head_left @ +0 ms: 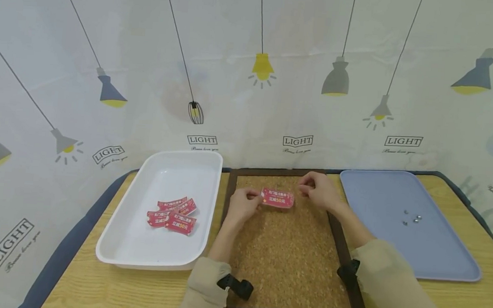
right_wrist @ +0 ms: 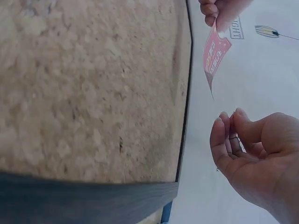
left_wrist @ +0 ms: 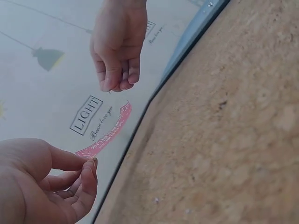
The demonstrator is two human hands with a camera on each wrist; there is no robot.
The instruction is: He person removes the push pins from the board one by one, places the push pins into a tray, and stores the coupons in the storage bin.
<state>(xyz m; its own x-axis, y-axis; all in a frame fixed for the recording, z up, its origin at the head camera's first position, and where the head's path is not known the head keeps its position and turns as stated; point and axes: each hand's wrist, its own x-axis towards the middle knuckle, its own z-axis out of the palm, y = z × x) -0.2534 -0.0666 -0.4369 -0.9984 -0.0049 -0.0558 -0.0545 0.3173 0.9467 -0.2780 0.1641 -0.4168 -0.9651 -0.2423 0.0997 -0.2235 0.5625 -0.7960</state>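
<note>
My left hand (head_left: 244,205) pinches a red coupon (head_left: 277,198) by its left end, above the upper part of a corkboard (head_left: 290,262) in a dark wooden frame. In the left wrist view the coupon (left_wrist: 108,135) bends in a curve, its far end free. My right hand (head_left: 319,190) is just right of the coupon, apart from it. Its thumb and fingertips are pinched together in the right wrist view, and a tiny point, seemingly a thumbtack (left_wrist: 110,91), peeps out beneath them in the left wrist view; most of it is hidden.
Left of the board stands a white tray (head_left: 116,240) with several red coupons (head_left: 177,216) overlapping in it. On the right lies a blue-grey tray (head_left: 381,197) bearing several small silver thumbtacks (head_left: 416,218). A patterned cloth (head_left: 250,106) hangs behind the wooden table (head_left: 134,289).
</note>
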